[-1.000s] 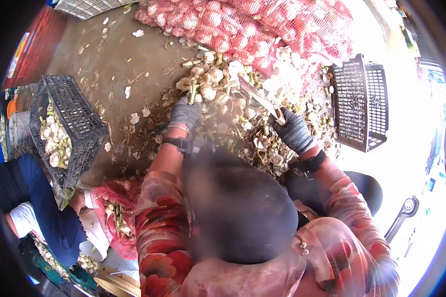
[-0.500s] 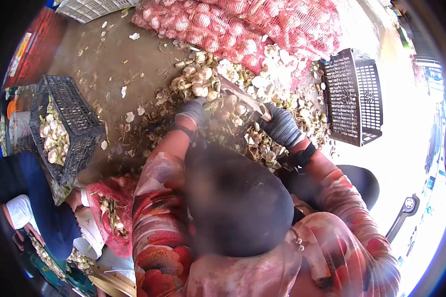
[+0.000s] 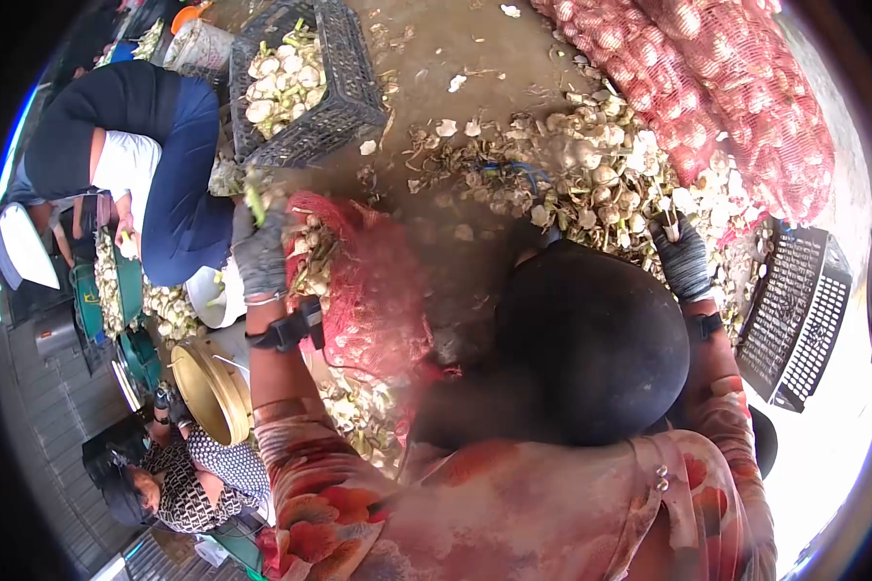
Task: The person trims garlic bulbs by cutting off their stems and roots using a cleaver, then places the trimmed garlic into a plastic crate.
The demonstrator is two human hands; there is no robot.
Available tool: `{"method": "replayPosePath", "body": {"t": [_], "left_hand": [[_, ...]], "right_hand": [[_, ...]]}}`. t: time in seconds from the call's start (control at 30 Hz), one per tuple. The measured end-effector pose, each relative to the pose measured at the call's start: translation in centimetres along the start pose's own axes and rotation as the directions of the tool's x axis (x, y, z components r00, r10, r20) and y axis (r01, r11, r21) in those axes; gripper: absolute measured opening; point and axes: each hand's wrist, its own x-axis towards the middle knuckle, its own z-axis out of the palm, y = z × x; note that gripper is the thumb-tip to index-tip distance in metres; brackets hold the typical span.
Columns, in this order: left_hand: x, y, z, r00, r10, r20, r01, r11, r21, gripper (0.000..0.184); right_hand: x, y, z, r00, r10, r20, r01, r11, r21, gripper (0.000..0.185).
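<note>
**Left hand up by the sack, right hand at the garlic heap**

Our left hand (image 3: 259, 254), in a grey glove, is raised, with a green-stemmed garlic (image 3: 255, 201) at its fingertips. The view there is blurred, so we cannot tell how far the fingers are open or whether they grip it. Our right hand (image 3: 685, 259), also gloved, is well apart from it, fingers curled closed on a thin pale piece (image 3: 670, 227) whose end sticks out past them.

Just right of our left hand is an open red sack (image 3: 383, 290) with garlic in its mouth. Beyond that hand is a black crate (image 3: 351, 95) holding more bulbs. A white bucket (image 3: 206, 298) is beside the left wrist, partly hidden by it, with a yellow tub (image 3: 213, 387) nearer us. To the left of the hand, a person in blue trousers (image 3: 182, 184) bends close by; another, in a patterned top (image 3: 189, 484), is further back toward us.

The heap (image 3: 601, 179) spreads left of and beyond our right hand, with full mesh sacks (image 3: 727, 97) past it and a second crate (image 3: 799, 310) to the right. A large dark rounded shape (image 3: 591, 339) between our arms hides part of the floor and the heap's near edge.
</note>
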Motion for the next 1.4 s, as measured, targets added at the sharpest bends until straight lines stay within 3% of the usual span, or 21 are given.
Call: {"method": "replayPosePath", "body": {"t": [0.07, 0.13, 0.17, 0.23, 0.33, 0.37, 0.43, 0.5, 0.57, 0.6, 0.7, 0.73, 0.8, 0.87, 0.93, 1.0, 1.03, 1.07, 1.27, 1.33, 1.4], "left_hand": [[0.8, -4.8, -6.1, 0.996, 0.046, -0.07, -0.014, 0.915, 0.402, 0.037], [0.5, -8.3, -8.6, 0.945, -0.292, 0.15, 0.034, 0.544, 0.838, 0.049], [-0.3, -8.9, -8.6, 0.819, -0.398, 0.414, -0.185, 0.5, 0.846, 0.058], [0.0, -11.1, -8.3, 0.699, -0.504, 0.508, -0.338, 0.394, 0.855, 0.065], [0.1, -15.7, -6.0, 0.885, -0.283, 0.369, -0.268, 0.337, 0.903, 0.059], [1.1, -22.2, -7.0, 0.782, -0.208, 0.588, -0.573, 0.132, 0.809, 0.058], [0.3, -25.1, -6.4, 0.613, -0.17, 0.772, -0.789, -0.091, 0.607, 0.057], [-3.4, -24.7, -5.9, 0.829, -0.223, 0.513, -0.298, 0.601, 0.742, 0.06], [-9.5, -21.0, -5.5, 0.855, -0.351, 0.381, -0.113, 0.592, 0.798, 0.062], [-11.5, -18.3, -4.8, 0.86, -0.339, 0.381, -0.275, 0.32, 0.906, 0.062], [-11.8, -17.6, -5.5, 0.742, -0.594, 0.311, -0.002, 0.463, 0.887, 0.075], [-10.8, -16.9, -4.8, 0.732, -0.599, 0.325, -0.011, 0.467, 0.884, 0.075], [-8.1, -13.7, -3.7, 0.646, -0.667, 0.372, -0.328, 0.198, 0.924, 0.074], [-5.2, -3.5, 5.0, 0.656, -0.7, 0.283, -0.39, 0.006, 0.921, 0.06], [-2.8, -3.4, 9.8, 0.584, -0.324, 0.744, -0.64, 0.379, 0.668, 0.042], [-3.2, -1.3, 20.3, 0.586, -0.196, 0.786, -0.624, 0.51, 0.592, 0.027], [-3.1, -5.5, 24.6, 0.509, 0.228, 0.83, -0.635, 0.75, 0.184, 0.027], [-3.1, -8.2, 28.9, 0.376, 0.374, 0.848, -0.707, 0.707, 0.001, 0.032], [-7.7, -16.3, 38.2, 0.541, 0.033, 0.84, -0.68, 0.605, 0.414, 0.026], [-7.4, -13.0, 36.3, 0.582, -0.095, 0.808, -0.616, 0.598, 0.513, 0.024], [-6.9, -11.5, 35.0, 0.539, -0.218, 0.814, -0.502, 0.693, 0.517, 0.029]], "right_hand": [[0.0, -0.2, 0.6, 1.0, -0.018, 0.007, 0.019, 0.993, -0.114, 0.034], [-0.7, -2.7, 0.3, 0.999, 0.023, 0.045, -0.013, 0.975, -0.22, 0.039], [-0.7, -2.0, 0.2, 0.999, 0.018, 0.043, -0.007, 0.967, -0.256, 0.041], [-1.5, -3.0, -0.4, 0.999, 0.014, 0.042, -0.004, 0.973, -0.232, 0.048], [-2.1, -3.4, -2.0, 0.984, 0.164, 0.07, -0.133, 0.936, -0.326, 0.041], [-2.4, -3.5, -2.2, 0.991, 0.132, 0.022, -0.12, 0.951, -0.284, 0.04], [-2.6, -1.5, -2.2, 0.992, 0.127, -0.013, -0.126, 0.951, -0.281, 0.042], [-2.6, -1.3, -2.1, 0.992, 0.118, -0.041, -0.124, 0.943, -0.308, 0.042], [-2.0, -2.3, -1.7, 0.987, 0.159, 0.006, -0.148, 0.932, -0.33, 0.041], [-1.4, -2.0, -1.3, 0.981, 0.194, 0.001, -0.179, 0.908, -0.379, 0.04], [-1.4, -3.2, -0.9, 0.993, 0.099, 0.061, -0.076, 0.947, -0.311, 0.047], [-1.4, -3.4, -1.1, 0.988, 0.118, 0.1, -0.07, 0.919, -0.387, 0.049], [-1.2, -2.2, -1.2, 0.977, 0.135, 0.162, -0.045, 0.883, -0.467, 0.044], [-1.1, -1.7, -1.1, 0.981, 0.159, 0.111, -0.084, 0.865, -0.495, 0.035], [-0.4, -1.8, -1.0, 0.975, 0.204, 0.091, -0.136, 0.867, -0.48, 0.035], [-0.4, -1.6, -0.9, 0.963, 0.26, 0.073, -0.198, 0.866, -0.46, 0.035], [-0.6, -1.4, -0.9, 0.975, 0.219, 0.039, -0.187, 0.902, -0.39, 0.034], [-0.5, -1.3, -0.7, 0.985, 0.171, 0.014, -0.158, 0.935, -0.319, 0.034], [-1.5, 4.7, -1.7, 0.993, 0.111, 0.047, -0.102, 0.981, -0.162, 0.013], [-1.5, 8.4, -1.6, 0.996, 0.091, -0.014, -0.091, 0.959, -0.268, 0.013], [-1.1, 8.7, -1.5, 0.992, 0.104, 0.077, -0.101, 0.994, -0.051, 0.014]]}}
